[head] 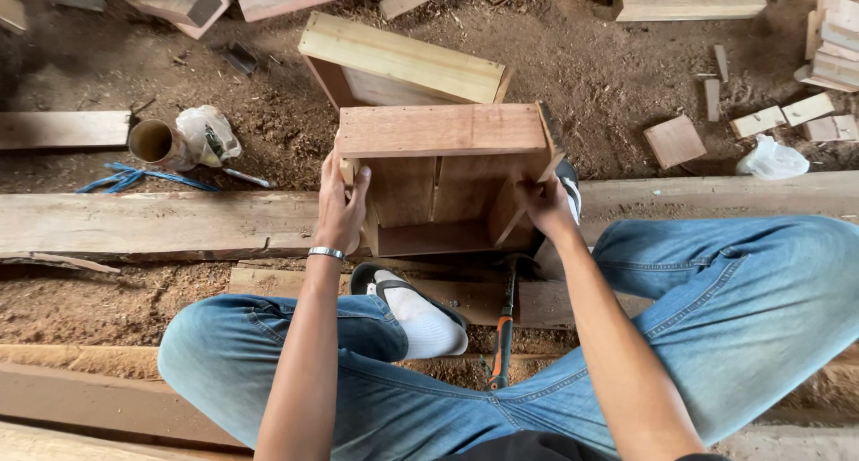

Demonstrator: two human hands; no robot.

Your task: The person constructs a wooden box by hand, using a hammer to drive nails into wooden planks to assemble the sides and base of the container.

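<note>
Between the person's knees, a reddish wooden box stands on a long rough plank that runs left to right across the sawdust floor. Its open side faces the camera, showing the inner walls and a seam down the back panel. The left hand has its grip closed around the box's left wall, fingers curled over the near edge and thumb outside; a metal bracelet sits on that wrist. The right hand grips the right wall low down, its fingers pressed against the inner face. Just beyond the box lies a second, paler wooden box, tilted, with its open side partly turned toward the near one. Under the person's legs a hammer with an orange and black handle rests on the boards, just right of a foot in a white sock and dark sandal. Far to the left, a cardboard tube and a crumpled plastic bag sit side by side, with blue strapping near them. Offcuts of wood lie scattered on the right.
</note>
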